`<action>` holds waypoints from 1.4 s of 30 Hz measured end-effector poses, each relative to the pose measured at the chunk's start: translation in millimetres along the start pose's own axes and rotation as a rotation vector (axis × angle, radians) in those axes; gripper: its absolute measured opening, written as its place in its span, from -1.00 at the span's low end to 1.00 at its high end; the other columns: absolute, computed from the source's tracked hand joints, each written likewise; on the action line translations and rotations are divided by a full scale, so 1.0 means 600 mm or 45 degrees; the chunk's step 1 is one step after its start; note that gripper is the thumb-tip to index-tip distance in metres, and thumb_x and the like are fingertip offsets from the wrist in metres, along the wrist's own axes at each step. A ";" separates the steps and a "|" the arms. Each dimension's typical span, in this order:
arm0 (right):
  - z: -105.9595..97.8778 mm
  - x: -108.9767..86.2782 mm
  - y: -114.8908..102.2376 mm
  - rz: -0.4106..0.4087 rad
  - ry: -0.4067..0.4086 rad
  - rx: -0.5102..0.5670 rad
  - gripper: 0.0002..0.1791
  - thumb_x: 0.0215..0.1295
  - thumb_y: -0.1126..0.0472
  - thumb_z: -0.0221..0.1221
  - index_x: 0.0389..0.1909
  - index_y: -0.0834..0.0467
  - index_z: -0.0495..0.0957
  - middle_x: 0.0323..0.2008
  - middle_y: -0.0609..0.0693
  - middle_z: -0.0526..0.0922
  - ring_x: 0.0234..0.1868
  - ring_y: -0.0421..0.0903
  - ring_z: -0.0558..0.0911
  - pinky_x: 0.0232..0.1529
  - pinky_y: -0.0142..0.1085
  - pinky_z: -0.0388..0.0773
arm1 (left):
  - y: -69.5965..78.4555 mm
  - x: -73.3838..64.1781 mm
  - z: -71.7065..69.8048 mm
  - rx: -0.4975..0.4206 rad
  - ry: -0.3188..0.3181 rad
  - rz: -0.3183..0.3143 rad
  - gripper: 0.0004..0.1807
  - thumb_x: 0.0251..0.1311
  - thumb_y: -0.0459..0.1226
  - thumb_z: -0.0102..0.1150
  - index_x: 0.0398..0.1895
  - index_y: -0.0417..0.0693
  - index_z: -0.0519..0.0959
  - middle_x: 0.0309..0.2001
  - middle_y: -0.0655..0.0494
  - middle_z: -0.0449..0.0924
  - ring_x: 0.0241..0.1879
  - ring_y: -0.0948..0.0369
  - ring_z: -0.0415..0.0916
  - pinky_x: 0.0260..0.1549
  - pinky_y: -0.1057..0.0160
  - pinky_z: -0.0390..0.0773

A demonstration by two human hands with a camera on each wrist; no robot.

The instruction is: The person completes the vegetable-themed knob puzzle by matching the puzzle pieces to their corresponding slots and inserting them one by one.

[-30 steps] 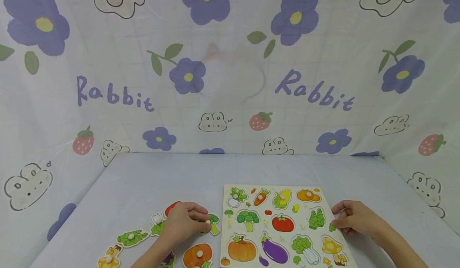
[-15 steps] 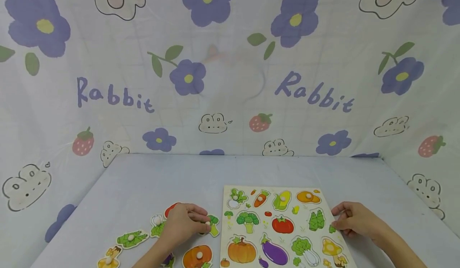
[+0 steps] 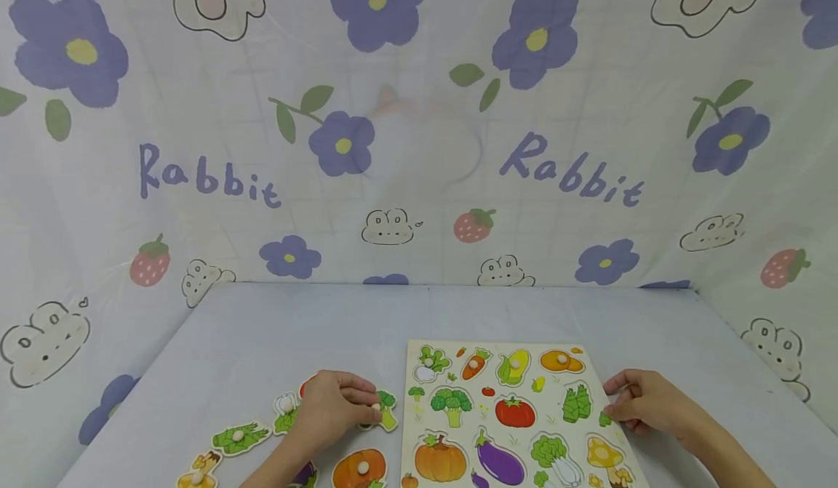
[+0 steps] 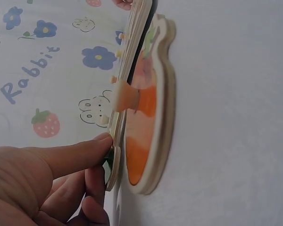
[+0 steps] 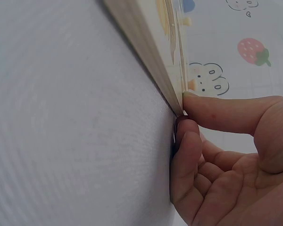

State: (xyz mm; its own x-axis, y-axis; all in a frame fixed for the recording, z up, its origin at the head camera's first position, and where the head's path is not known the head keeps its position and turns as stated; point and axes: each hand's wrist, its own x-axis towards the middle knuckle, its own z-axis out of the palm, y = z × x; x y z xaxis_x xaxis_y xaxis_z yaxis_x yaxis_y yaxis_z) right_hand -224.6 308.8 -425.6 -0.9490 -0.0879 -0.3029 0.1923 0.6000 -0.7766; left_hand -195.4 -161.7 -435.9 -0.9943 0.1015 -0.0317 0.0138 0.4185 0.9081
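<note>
In the head view my left hand [image 3: 332, 406] pinches a knobbed broccoli puzzle piece [image 3: 388, 414], just left of the wooden vegetable puzzle board [image 3: 409, 372]. The left wrist view shows the thumb and curled fingers at the piece's edge; its face is mostly hidden. My right hand [image 3: 644, 401] grips the board's right edge, thumb above and fingers curled against the side in the right wrist view. Along the board's top row sit knobbed pieces, among them a turnip [image 3: 425, 373], a carrot [image 3: 472, 369] and corn [image 3: 509, 373]. Below are recesses with printed vegetables, including broccoli [image 3: 451, 399] and a tomato [image 3: 515, 412].
Loose knobbed pieces lie around my left hand: a pumpkin [image 3: 350, 471], an asparagus [image 3: 252, 436], a bok choy [image 3: 284, 420] and a mushroom [image 3: 208, 462]. A red piece and a purple one are partly covered by the hand and arm. A patterned curtain [image 3: 419, 182] stands behind the table.
The head view has tilted up slightly, so everything sits a little lower. The broccoli piece has shifted very slightly left; both hands keep nearly the same place and hold.
</note>
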 end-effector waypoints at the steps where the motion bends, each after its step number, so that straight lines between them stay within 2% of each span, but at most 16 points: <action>1: 0.000 0.000 0.000 -0.003 0.001 -0.001 -0.57 0.13 0.29 0.38 -0.06 0.36 0.45 -0.49 0.04 0.49 -0.45 -0.05 0.46 -0.46 -0.24 0.47 | 0.001 0.000 -0.001 0.010 0.009 0.005 -0.68 -0.13 -0.33 0.57 -0.25 -0.18 0.70 -0.42 0.11 0.72 -0.36 0.22 0.66 -0.34 0.21 0.63; 7: 0.000 0.001 0.000 -0.004 0.003 -0.003 -0.57 0.12 0.29 0.38 -0.06 0.37 0.45 -0.49 0.04 0.49 -0.46 -0.05 0.47 -0.46 -0.24 0.47 | 0.004 0.002 -0.004 0.044 0.040 0.033 -0.68 -0.12 -0.28 0.58 -0.25 -0.13 0.70 -0.41 0.15 0.72 -0.36 0.25 0.66 -0.32 0.21 0.62; 15: 0.001 0.002 -0.001 0.037 0.012 -0.004 -0.56 0.12 0.28 0.39 -0.05 0.36 0.45 -0.47 0.04 0.49 -0.44 -0.05 0.46 -0.44 -0.23 0.46 | 0.001 0.003 -0.004 -0.019 -0.018 0.095 -0.68 -0.07 -0.30 0.55 -0.21 -0.17 0.69 -0.39 0.11 0.73 -0.37 0.21 0.67 -0.37 0.24 0.62; 22: 0.000 0.000 0.004 -0.005 -0.013 0.014 -0.57 0.13 0.30 0.37 -0.05 0.38 0.44 -0.49 0.04 0.50 -0.45 -0.05 0.46 -0.45 -0.24 0.47 | 0.000 0.004 -0.004 -0.041 -0.037 0.136 -0.69 -0.05 -0.33 0.53 -0.20 -0.19 0.69 -0.37 0.09 0.73 -0.38 0.19 0.67 -0.41 0.25 0.62; 32: 0.000 0.003 0.000 -0.057 -0.032 -0.015 -0.59 0.16 0.29 0.35 -0.05 0.38 0.45 -0.51 0.02 0.49 -0.49 -0.06 0.47 -0.47 -0.25 0.48 | 0.001 -0.001 -0.006 -0.057 -0.026 0.107 -0.69 -0.04 -0.37 0.51 -0.18 -0.20 0.67 -0.34 0.10 0.72 -0.34 0.18 0.66 -0.41 0.25 0.63; 42: -0.003 -0.003 0.004 -0.041 -0.025 0.019 -0.59 0.16 0.32 0.34 -0.04 0.40 0.43 -0.50 0.04 0.49 -0.48 -0.06 0.46 -0.47 -0.25 0.47 | 0.017 0.002 0.000 -0.129 -0.037 0.143 -0.66 -0.01 -0.40 0.49 -0.12 -0.25 0.66 -0.31 0.04 0.73 -0.30 0.15 0.67 -0.34 0.28 0.63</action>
State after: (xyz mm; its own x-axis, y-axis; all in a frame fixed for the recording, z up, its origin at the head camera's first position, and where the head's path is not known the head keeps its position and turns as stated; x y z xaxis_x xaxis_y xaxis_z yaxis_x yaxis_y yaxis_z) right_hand -223.1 311.7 -426.3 -0.9497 -0.1228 -0.2881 0.1654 0.5847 -0.7942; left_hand -196.2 -157.3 -426.8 -0.9837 0.1689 0.0617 0.1124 0.3098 0.9441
